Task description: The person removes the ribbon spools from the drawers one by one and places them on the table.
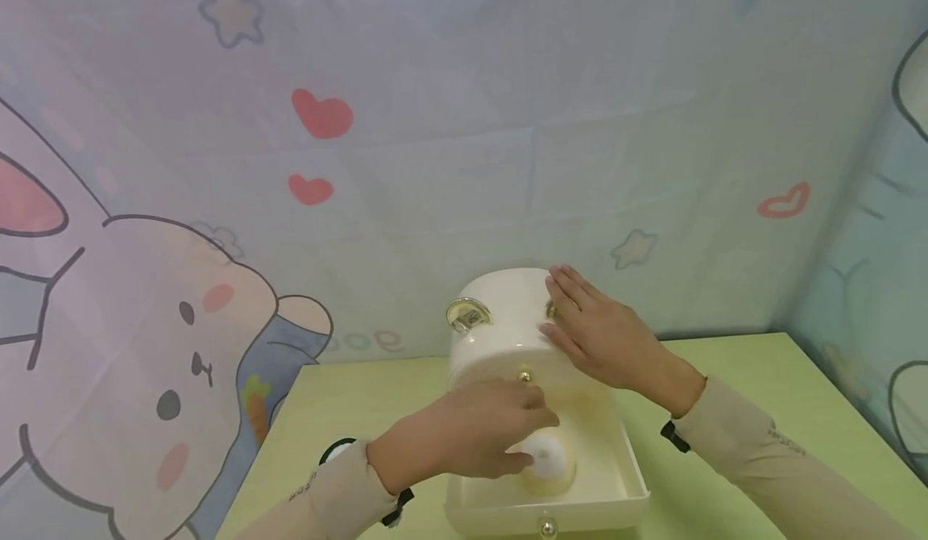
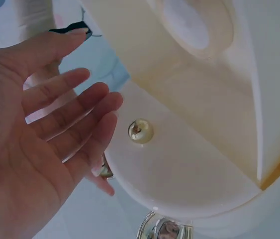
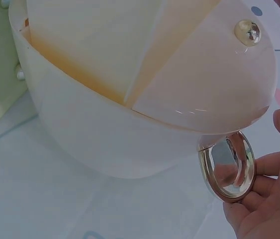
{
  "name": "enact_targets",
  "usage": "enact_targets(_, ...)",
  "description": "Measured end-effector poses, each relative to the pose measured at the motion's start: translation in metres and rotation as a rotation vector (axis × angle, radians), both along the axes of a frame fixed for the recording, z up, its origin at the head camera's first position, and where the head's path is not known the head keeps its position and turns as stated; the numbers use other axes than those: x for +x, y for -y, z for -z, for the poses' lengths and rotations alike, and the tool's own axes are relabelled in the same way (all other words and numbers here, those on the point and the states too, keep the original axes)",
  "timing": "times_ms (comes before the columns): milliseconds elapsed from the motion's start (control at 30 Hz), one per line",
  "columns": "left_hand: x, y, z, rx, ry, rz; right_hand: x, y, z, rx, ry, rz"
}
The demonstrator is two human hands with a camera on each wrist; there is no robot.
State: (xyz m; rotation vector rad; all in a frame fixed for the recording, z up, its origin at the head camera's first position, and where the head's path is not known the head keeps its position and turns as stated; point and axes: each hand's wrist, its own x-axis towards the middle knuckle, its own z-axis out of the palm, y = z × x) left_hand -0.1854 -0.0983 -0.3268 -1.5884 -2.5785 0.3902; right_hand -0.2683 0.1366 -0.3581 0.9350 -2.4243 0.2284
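Note:
A white rounded storage box (image 1: 500, 359) stands on the table, its drawer (image 1: 634, 475) pulled out toward me. The box has gold knobs and two gold oval rings; the left ring (image 1: 467, 314) shows fully in the head view. Inside the drawer lies a round cream-and-white piece (image 1: 554, 463). My left hand (image 1: 482, 431) hovers over the drawer, its fingers loosely extended, holding nothing. Flat along the upper right of the box rests my right hand (image 1: 605, 334), mostly covering the right ring (image 3: 229, 167); its fingertips touch that ring in the right wrist view.
The pale green table (image 1: 370, 395) carries the box near its back edge. A dark-rimmed round object (image 1: 337, 448) is partly hidden behind the left sleeve. Printed cloth (image 1: 435, 161) with a rabbit and hearts hangs right behind the table.

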Motion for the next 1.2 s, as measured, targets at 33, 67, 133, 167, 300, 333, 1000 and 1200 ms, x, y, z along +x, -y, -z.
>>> enact_targets(33,-0.001,-0.002,0.000,-0.022,0.008,0.008,0.000,0.000,0.000,0.000,0.003,0.001)
enact_targets(67,-0.002,-0.003,0.001,-0.041,0.014,0.014,0.000,0.000,0.000,0.000,0.006,0.001)
enact_targets(133,-0.005,-0.006,0.001,-0.071,0.025,0.023,-0.001,0.000,-0.001,0.000,0.014,0.003)
enact_targets(167,-0.006,-0.008,0.000,-0.085,0.025,0.023,-0.001,0.000,-0.001,0.001,0.018,0.004)
enact_targets(300,-0.011,-0.016,-0.001,-0.142,0.034,0.009,0.000,0.001,-0.001,0.008,0.020,0.008)
enact_targets(333,-0.012,-0.018,-0.001,-0.155,0.037,0.004,0.000,0.001,-0.001,0.010,0.019,0.009)
enact_targets(1000,-0.028,-0.044,0.022,-0.337,0.100,0.072,0.000,0.001,-0.002,0.012,0.032,0.016)
enact_targets(1200,-0.029,-0.051,0.030,-0.347,0.108,0.117,-0.001,0.000,-0.002,0.023,0.027,0.020)
